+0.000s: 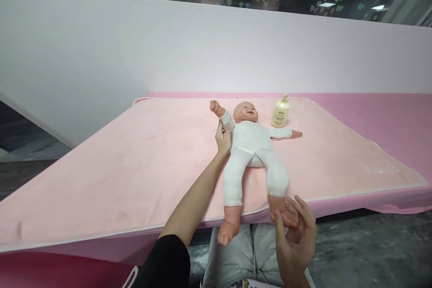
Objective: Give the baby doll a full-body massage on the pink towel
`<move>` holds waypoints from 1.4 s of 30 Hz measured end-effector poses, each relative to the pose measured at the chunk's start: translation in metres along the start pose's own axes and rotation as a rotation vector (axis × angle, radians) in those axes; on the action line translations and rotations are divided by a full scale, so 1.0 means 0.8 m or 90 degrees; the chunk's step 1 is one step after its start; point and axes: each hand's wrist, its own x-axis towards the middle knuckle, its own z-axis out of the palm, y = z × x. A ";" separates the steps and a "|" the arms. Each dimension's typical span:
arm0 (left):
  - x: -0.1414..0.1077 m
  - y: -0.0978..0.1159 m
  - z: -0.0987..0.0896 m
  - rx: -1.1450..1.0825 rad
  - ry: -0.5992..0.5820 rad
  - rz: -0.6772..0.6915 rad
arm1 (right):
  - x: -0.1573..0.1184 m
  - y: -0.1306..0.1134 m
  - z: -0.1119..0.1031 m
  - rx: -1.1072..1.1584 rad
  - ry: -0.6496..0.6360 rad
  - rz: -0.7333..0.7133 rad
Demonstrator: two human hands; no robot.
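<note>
A baby doll [251, 137] with a white cloth body lies face up, its head toward the wall and its feet over the table's front edge. My left hand [223, 138] is at the doll's raised arm on the left, fingers closed round the upper sleeve beside the torso. Under the doll's foot on the right is my right hand [297, 236], palm up, with fingers apart and curved around the foot; whether it grips is unclear. A pale yellow pump bottle [280, 111] stands upright to the right of the doll's head.
A pink towel [101, 162] covers much of the pink table [401, 121]. Behind it rises a white wall [216, 49], with dark glass and heart stickers above. My lap in grey trousers is below the front edge.
</note>
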 end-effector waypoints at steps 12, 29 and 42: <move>-0.004 0.003 -0.005 0.313 -0.249 0.265 | 0.137 0.027 0.119 -0.018 -0.172 -0.021; -0.005 -0.001 -0.005 0.287 -0.166 0.185 | 0.084 0.003 0.059 0.073 0.018 -0.008; 0.000 -0.007 -0.006 0.290 -0.174 0.158 | 0.038 -0.007 -0.007 -0.004 -0.101 -0.070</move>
